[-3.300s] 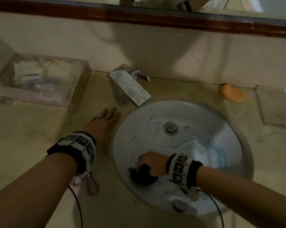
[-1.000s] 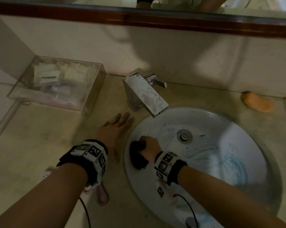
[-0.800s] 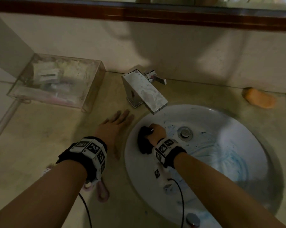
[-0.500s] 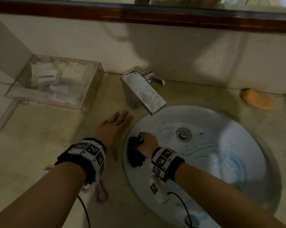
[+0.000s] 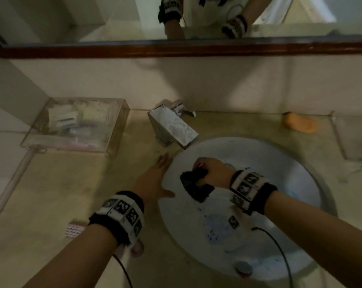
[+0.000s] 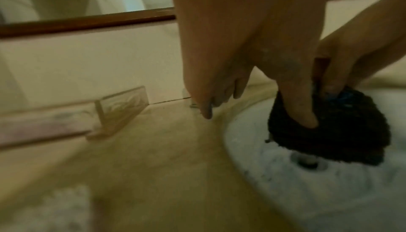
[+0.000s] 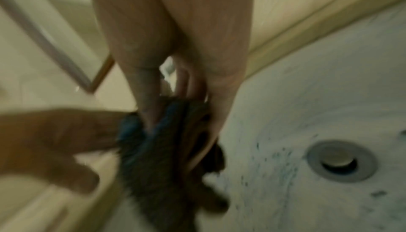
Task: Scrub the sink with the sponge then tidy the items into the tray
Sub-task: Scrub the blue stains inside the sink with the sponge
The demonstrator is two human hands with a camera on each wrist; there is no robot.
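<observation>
My right hand [image 5: 209,173] grips a dark scrubbing sponge [image 5: 193,185] and presses it on the left inner wall of the white oval sink [image 5: 290,183], close to the drain [image 7: 339,161]. Blue specks and smears mark the basin. In the left wrist view the sponge [image 6: 329,131] is seen from the side with fingers curled over it. My left hand [image 5: 155,179] lies flat on the beige counter at the sink's left rim, fingers straight, thumb at the rim. A clear tray [image 5: 76,125] with several small items stands at the back left.
A square chrome faucet [image 5: 171,127] stands behind the sink. An orange soap bar [image 5: 299,122] lies at the back right. A pink blister pack [image 5: 74,229] and a pink object [image 5: 137,249] lie by my left wrist. A round metal stopper [image 5: 243,269] rests on the near rim.
My right hand has moved the sponge from the sink's near side round along the left wall to beside the drain. My left hand has stayed flat on the counter.
</observation>
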